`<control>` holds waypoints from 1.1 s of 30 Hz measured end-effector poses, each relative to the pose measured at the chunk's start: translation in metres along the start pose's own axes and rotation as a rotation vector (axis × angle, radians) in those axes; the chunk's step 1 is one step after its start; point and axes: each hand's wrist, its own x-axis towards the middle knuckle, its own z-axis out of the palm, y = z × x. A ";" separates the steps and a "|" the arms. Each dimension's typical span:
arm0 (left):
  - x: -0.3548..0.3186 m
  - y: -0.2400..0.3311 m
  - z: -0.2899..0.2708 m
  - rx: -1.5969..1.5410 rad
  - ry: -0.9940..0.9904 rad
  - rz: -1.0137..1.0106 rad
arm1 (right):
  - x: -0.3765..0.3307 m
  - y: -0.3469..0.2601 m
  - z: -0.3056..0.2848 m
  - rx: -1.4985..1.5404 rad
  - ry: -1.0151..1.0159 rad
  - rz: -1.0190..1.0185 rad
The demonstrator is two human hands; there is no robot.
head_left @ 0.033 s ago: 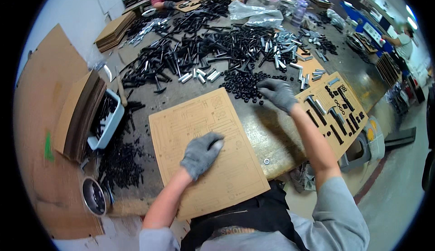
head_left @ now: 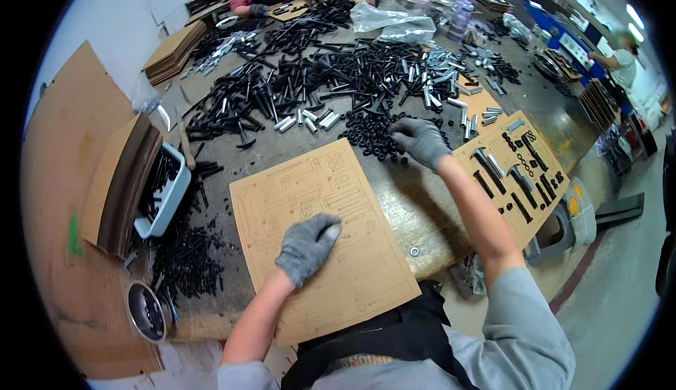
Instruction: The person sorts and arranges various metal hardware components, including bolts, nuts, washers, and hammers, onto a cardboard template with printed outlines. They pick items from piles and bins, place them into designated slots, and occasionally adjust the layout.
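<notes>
My left hand (head_left: 308,248), in a grey knit glove, rests on a brown cardboard sheet (head_left: 366,277) printed with outlines of parts. Its fingers are curled in and the thumb lies against them; anything inside is hidden. Farther right, my gloved right hand (head_left: 421,142) is at the right side of a heap of small black nuts (head_left: 373,135). Those fingers bend down together at the heap, and what they hold, if anything, does not show. Right of that arm lies a second card (head_left: 517,161) carrying black bolts, silver tubes, rings and a small wrench (head_left: 516,125).
Black bolts (head_left: 282,87) pile across the table, with silver tubes (head_left: 327,118) before them. A pale blue bin (head_left: 179,189), cardboard stack (head_left: 123,186) and metal bowl (head_left: 149,312) stand left. One ring (head_left: 415,251) lies alone. A co-worker's gloved hand (head_left: 259,10) is across the table.
My right hand has shifted slightly left over the nuts. The left hand stays on the cardboard sheet, and the whole view has moved a little.
</notes>
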 end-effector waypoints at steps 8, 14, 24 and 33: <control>-0.026 -0.033 0.021 0.045 0.159 0.062 | 0.129 0.048 0.030 -0.522 0.162 0.130; -0.027 -0.039 0.020 0.078 0.151 0.095 | 0.169 0.028 0.037 -0.767 -0.037 0.196; -0.027 -0.038 0.016 0.055 0.131 0.071 | 0.177 0.005 0.056 -0.708 -0.173 0.192; -0.024 -0.039 0.023 0.052 0.197 0.125 | 0.146 0.032 0.053 -0.440 0.092 -0.082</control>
